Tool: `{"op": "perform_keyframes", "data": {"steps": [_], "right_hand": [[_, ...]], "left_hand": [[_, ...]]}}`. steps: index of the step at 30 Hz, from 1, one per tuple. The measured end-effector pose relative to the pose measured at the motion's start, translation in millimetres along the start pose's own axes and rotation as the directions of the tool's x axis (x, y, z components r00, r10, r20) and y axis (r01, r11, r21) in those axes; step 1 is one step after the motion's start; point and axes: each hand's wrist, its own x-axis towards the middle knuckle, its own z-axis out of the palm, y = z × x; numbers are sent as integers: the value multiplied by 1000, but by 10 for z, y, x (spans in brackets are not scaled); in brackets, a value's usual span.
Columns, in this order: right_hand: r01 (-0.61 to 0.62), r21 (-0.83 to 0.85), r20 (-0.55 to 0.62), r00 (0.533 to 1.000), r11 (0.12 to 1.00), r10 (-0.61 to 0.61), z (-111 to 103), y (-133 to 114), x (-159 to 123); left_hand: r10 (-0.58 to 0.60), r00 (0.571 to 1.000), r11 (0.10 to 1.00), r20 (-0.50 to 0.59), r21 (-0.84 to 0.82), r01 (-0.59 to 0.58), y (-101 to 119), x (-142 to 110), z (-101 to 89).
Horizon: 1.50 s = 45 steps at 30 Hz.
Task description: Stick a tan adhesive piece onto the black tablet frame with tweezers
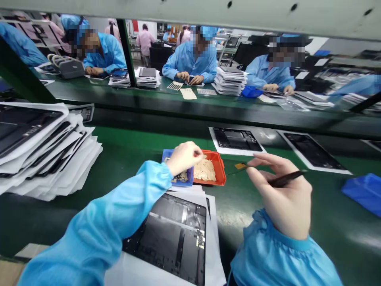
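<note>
The left hand (185, 157) is over the inner edges of the adjoining blue bin (187, 183) and red bin (220, 170), thumb and fingertips drawn together; whether they grip a pale piece cannot be told. The right hand (284, 194) holds dark tweezers (287, 179) in a narrow pinch, tips pointing toward the red bin and apart from its right edge, with green bench surface (233, 198) between; a small orange piece (239, 165) shows beside the tips. The black panel (169, 234) lies on white sheets (214, 234) nearest the wearer, its upper-left edge overlapped by the left sleeve (119, 222).
</note>
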Motion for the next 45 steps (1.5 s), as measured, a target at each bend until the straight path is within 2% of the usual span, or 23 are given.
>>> {"op": "perform_keyframes", "data": {"steps": [3,5,7,9,10,11,13,14,15,16,17,19,21,22,23,25,28,30,38,45], "right_hand": [[-18,47,-13,1000,999,19,-112,3,-5],[-5,62,29,1000,998,3,-131,-6,-13],[30,77,80,996,997,-36,-126,-21,-19],[78,102,155,984,992,-93,-99,-47,-27],[96,117,210,970,988,-119,-77,-65,-35],[112,133,269,952,985,-144,-50,-88,-47],[136,164,379,906,977,-189,10,-143,-85],[150,176,422,881,973,-212,39,-172,-109],[165,190,454,859,968,-236,66,-198,-132],[178,208,476,841,962,-259,92,-219,-154],[184,231,488,828,955,-277,116,-234,-173],[166,318,443,844,933,-302,171,-246,-202],[149,485,278,908,862,-314,241,-243,-233],[159,559,170,939,814,-300,282,-240,-256],[168,608,71,962,776,-265,325,-239,-287],[159,646,-42,984,746,-174,407,-240,-377],[50,648,-9,998,760,-58,491,-249,-544],[4,640,26,999,769,-27,516,-256,-633],[11,562,41,998,827,-41,559,-223,-680],[60,621,29,995,781,-99,552,-190,-622]], "left_hand": [[2,996,998,90,57,-8,100,274,268],[-2,995,997,102,77,-6,131,295,331],[7,996,997,89,73,-14,162,186,269],[111,988,994,111,-29,-109,212,-22,109],[228,963,968,140,-135,-210,244,-148,8],[376,912,908,163,-261,-328,278,-279,-97],[639,757,716,136,-465,-521,343,-533,-290],[713,694,637,98,-504,-583,369,-646,-371],[746,663,600,65,-496,-628,388,-746,-437],[754,656,591,26,-463,-660,400,-834,-489],[741,671,602,-24,-421,-679,402,-910,-529],[643,748,675,-166,-338,-656,381,-1038,-578],[450,824,785,-345,-288,-549,342,-1139,-600],[358,838,826,-411,-280,-490,324,-1179,-606],[295,843,853,-450,-274,-445,309,-1212,-608],[263,840,880,-475,-239,-411,296,-1252,-604],[294,807,894,-513,-150,-421,313,-1256,-586],[303,782,899,-545,-110,-425,331,-1240,-573],[275,771,894,-575,-143,-425,379,-1203,-551],[245,821,860,-517,-275,-430,404,-1218,-470]]}}
